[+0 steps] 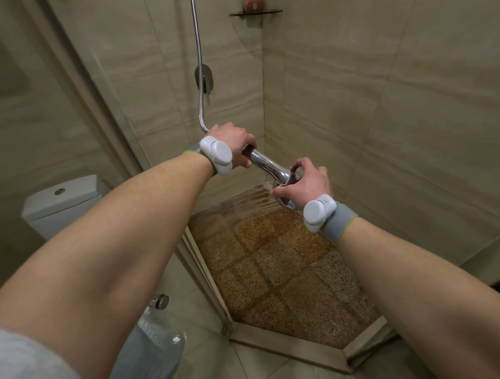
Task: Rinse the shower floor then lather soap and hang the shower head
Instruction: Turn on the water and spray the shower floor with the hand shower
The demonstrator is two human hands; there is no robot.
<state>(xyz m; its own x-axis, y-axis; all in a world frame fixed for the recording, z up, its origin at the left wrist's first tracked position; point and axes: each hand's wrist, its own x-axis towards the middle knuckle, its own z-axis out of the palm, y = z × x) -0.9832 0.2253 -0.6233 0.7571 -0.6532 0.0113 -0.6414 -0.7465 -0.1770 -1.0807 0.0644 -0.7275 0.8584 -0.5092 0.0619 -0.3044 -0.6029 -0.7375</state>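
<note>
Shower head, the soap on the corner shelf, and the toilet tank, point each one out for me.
shower head (266, 161): head view, on its chrome handle between the hands.
soap (253, 3): head view, on its reddish body.
toilet tank (65, 201): head view, on the front wall.

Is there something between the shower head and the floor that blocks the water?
Nothing visible does. The left hand grips the handle and the right hand holds the shower head at its face, but the spray still fans out under it and reaches the brown shower floor, which has nothing lying on it.
</note>
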